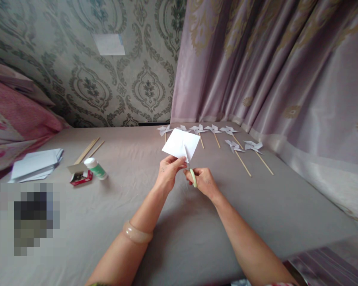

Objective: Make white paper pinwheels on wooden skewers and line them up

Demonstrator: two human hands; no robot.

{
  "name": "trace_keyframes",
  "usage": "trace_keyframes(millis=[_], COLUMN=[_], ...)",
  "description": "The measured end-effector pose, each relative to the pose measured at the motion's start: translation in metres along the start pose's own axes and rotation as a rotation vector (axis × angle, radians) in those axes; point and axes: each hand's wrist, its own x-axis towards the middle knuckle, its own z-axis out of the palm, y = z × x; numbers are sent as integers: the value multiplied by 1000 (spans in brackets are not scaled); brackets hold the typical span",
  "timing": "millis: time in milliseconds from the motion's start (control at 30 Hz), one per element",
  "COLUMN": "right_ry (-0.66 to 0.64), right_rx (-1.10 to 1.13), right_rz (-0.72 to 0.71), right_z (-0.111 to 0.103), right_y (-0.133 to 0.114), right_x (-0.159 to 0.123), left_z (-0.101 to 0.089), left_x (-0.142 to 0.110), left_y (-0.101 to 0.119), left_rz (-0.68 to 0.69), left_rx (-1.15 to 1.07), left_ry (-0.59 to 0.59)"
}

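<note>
A square of white paper (179, 142) is pinched at its near corner by my left hand (169, 171), which has a pale bangle (137, 233) on the forearm. My right hand (205, 180) grips a pair of scissors (193, 177) with light green handles. One blade lies over the paper, pointing from the near corner toward its middle. Whether the other blade is beneath the sheet is hidden. Beyond the paper, finished paper pinwheels (214, 128) on wooden sticks lie in a row, and two more pinwheels (253, 147) lie nearer on the right.
To the left are a stack of white paper (37, 165), several wooden sticks (88, 150), an open red box (81, 178) with small dark items, and a white-and-green bottle (96, 168). Purple curtains (256, 59) hang along the right. A patterned wall (149, 79) stands behind.
</note>
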Motion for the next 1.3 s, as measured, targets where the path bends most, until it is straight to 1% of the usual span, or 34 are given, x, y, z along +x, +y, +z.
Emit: trace_keyframes(millis=[267,433,500,567,633,700,800,900,1033,1133,1167,1200,1233,1300], right_ry=[5,9,-27,-106,-200,-256,-237,-222,-295,-367,-358,-316,-243,-30], right_rx=[-12,-23,-29,-51,-80,-89,-22,44,18,-3,13,48,99,248], right_rz=[-22,-10,-15,-44,-77,-88,-60,-28,-29,-35,-40,-44,-53,-79], right_z=[0,1,0,0,-2,-5,-15,-23,-21,-16,-17,-18,-22,-32], right_y=[1,-1,-1,0,2,4,4,2,4,6,6,5,4,1], right_x=[0,0,0,0,1,2,4,5,4,4,4,5,6,9], left_z=[-1,0,0,0,-2,-5,-12,-15,-15,-20,-23,-27,-30,-34], left_x=[0,-1,-1,-1,1,4,9,12,13,16,17,19,21,26], left_y=[0,1,1,2,2,4,6,5,-3,-12,-14,-16,-17,-19], left_rz=[-1,-3,-4,13,48,79,97,99,8,-57,-63,-63,-54,-18], left_rx=[3,13,19,10,-12,-29,-32,-46,-81,-15,23,67,130,290], left_ry=[-5,-5,-5,14,61,123,194,200,147,170,184,196,203,208])
